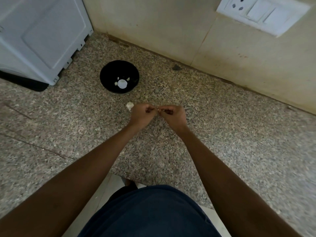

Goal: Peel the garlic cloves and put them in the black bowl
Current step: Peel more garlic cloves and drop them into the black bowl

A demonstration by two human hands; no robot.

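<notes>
A black bowl stands on the speckled granite counter and holds a few pale garlic cloves plus a larger white patch at its bottom. In front of it, above the counter, my left hand and my right hand meet with curled fingers. Between their fingertips they pinch a small garlic clove, mostly hidden by the fingers. A whitish piece of garlic lies on the counter just left of my left hand.
A white appliance stands at the back left on a dark mat. A beige tiled wall runs behind the counter with a white switch plate at top right. The counter's front edge lies near my body.
</notes>
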